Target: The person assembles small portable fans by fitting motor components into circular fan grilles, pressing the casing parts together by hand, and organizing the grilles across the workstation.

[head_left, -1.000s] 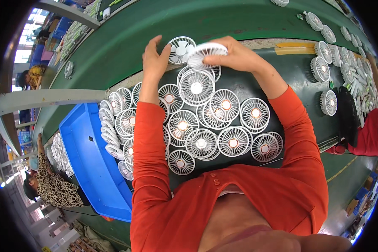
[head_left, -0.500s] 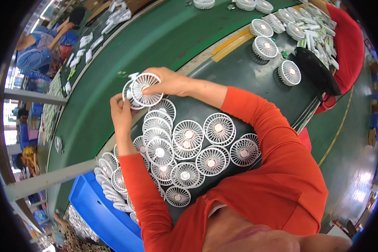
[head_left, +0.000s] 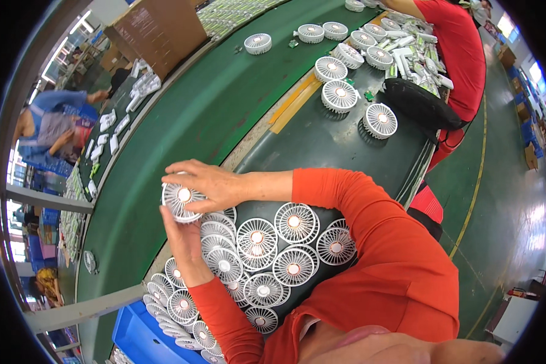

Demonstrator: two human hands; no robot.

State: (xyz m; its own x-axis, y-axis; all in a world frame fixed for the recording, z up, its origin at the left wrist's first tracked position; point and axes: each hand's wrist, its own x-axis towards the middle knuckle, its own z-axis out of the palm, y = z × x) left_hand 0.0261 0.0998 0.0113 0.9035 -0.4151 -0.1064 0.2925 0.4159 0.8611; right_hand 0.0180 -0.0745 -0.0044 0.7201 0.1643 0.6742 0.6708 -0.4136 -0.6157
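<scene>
A round white fan head (head_left: 180, 203) with a spoked grille and a copper-coloured centre is held between my hands, over the edge of the green conveyor. My right hand (head_left: 212, 187) grips it from above, its fingers across the top and the thumb on the grille. From below, my left hand (head_left: 183, 239) supports the rim, with part of its fingers hidden. Just beneath my hands lie many overlapping white fan grilles (head_left: 264, 289) on the dark work table (head_left: 273, 155), some with copper-coloured centres.
More grilles fill a blue bin (head_left: 141, 333) at lower left. Assembled fan heads (head_left: 340, 96) stand at the table's far end, beside white handles (head_left: 415, 57) and a black cushion-like object (head_left: 420, 103). A co-worker's red sleeve (head_left: 458, 54) is beyond. A metal bar (head_left: 91, 307) crosses the green conveyor (head_left: 182, 127).
The grille that my right hand held against another fan part now sits together with it as one fan head. My right hand has spread over the top. The view has shifted.
</scene>
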